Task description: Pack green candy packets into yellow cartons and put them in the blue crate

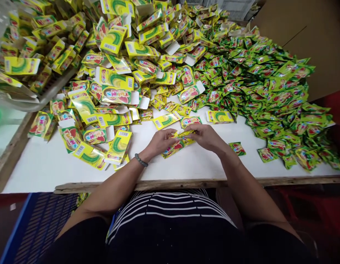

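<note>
Near the table's front edge, my left hand [162, 142] and my right hand [204, 137] meet at a small yellow-green candy box [174, 148] with red fruit print. The left fingers are closed on its upper left side. My right thumb and fingers pinch at its upper right end, where a yellow edge [186, 134] shows; whether that is a flap or a small packet I cannot tell. Just beyond my hands lie a flat yellow box [166, 120], a green printed box [191, 121] and another yellow box [220, 117]. One candy packet [237, 148] lies right of my right hand.
Many candy boxes [115, 79] are heaped at left and centre. A big pile of green candy packets [258, 84] covers the right. A pale plastic basket [53, 96] of boxes stands at far left. Wooden strip [170, 184] edges the white table [38, 165]; a blue crate [40, 223] is below.
</note>
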Motion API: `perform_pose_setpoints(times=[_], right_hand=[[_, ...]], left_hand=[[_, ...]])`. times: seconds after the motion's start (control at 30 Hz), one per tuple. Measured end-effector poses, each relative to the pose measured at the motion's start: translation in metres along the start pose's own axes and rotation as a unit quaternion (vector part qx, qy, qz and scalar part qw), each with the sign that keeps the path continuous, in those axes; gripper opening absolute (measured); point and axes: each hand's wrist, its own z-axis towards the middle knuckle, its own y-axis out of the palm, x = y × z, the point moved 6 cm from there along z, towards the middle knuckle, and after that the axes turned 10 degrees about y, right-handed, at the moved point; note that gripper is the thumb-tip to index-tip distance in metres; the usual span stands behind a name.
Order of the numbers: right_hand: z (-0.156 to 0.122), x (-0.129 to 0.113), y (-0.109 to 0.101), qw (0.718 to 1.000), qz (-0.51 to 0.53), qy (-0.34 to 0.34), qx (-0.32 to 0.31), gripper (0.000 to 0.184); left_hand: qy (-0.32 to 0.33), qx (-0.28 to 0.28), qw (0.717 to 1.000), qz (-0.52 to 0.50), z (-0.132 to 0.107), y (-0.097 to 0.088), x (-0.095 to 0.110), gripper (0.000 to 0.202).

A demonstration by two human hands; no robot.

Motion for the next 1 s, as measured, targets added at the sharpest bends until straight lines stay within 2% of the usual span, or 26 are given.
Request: perform_pose_setpoints(times=[0.07, 0.13, 0.2, 0.27, 0.33, 0.37, 0.43, 0.5, 0.57, 0.63, 0.73, 0.83, 0.9, 0.93, 1.0], right_hand=[[0.003, -0.003, 0.005, 1.000, 0.000, 0.018, -0.002, 0.011], [0.005, -0.005, 0.010, 0.999, 0.026, 0.034, 0.010, 0.017], [0.002, -0.005, 0.011, 0.996, 0.069, 0.033, 0.034, 0.027], [-0.008, 0.004, 0.002, 0.991, 0.100, 0.025, 0.083, 0.034], [-0.027, 0.029, -0.021, 0.977, 0.090, 0.050, 0.185, 0.035], [-0.041, 0.047, -0.036, 0.963, 0.061, 0.084, 0.247, 0.036], [-0.074, 0.090, -0.067, 0.913, -0.041, 0.197, 0.356, 0.039], [-0.100, 0.127, -0.087, 0.864, -0.159, 0.308, 0.365, 0.046], [-0.111, 0.154, -0.092, 0.850, -0.200, 0.371, 0.315, 0.045], [-0.109, 0.162, -0.086, 0.858, -0.191, 0.386, 0.279, 0.042], [-0.090, 0.143, -0.066, 0.890, -0.111, 0.355, 0.264, 0.038], [-0.062, 0.103, -0.037, 0.926, 0.095, 0.274, 0.242, 0.043], [-0.044, 0.073, -0.019, 0.924, 0.250, 0.194, 0.217, 0.044], [-0.037, 0.060, -0.012, 0.920, 0.293, 0.156, 0.206, 0.043], [-0.026, 0.041, 0.000, 0.925, 0.311, 0.112, 0.188, 0.041]], left_hand=[[0.000, -0.019, 1.000, -0.002, 0.000, 0.002, 0.001, 0.036], [-0.016, -0.027, 0.999, -0.025, 0.000, 0.004, 0.002, 0.037], [-0.050, -0.009, 0.997, -0.066, 0.000, 0.004, 0.002, 0.038], [-0.096, 0.014, 0.988, -0.120, -0.001, 0.005, -0.001, 0.042], [-0.140, 0.023, 0.976, -0.166, -0.002, 0.007, -0.003, 0.047], [-0.156, 0.023, 0.971, -0.182, -0.003, 0.009, -0.004, 0.049], [-0.174, 0.025, 0.964, -0.201, -0.004, 0.012, -0.004, 0.050], [-0.177, 0.026, 0.961, -0.212, -0.004, 0.015, -0.004, 0.047], [-0.177, 0.024, 0.959, -0.220, -0.004, 0.019, -0.004, 0.044], [-0.170, 0.024, 0.960, -0.222, -0.003, 0.021, -0.004, 0.044], [-0.156, 0.021, 0.962, -0.223, -0.003, 0.022, -0.007, 0.042], [-0.132, 0.000, 0.970, -0.203, -0.003, 0.020, -0.011, 0.039], [-0.109, -0.019, 0.978, -0.178, -0.003, 0.019, -0.011, 0.038], [-0.097, -0.024, 0.981, -0.168, -0.003, 0.017, -0.010, 0.038], [-0.074, -0.023, 0.984, -0.158, -0.003, 0.014, -0.007, 0.037]])
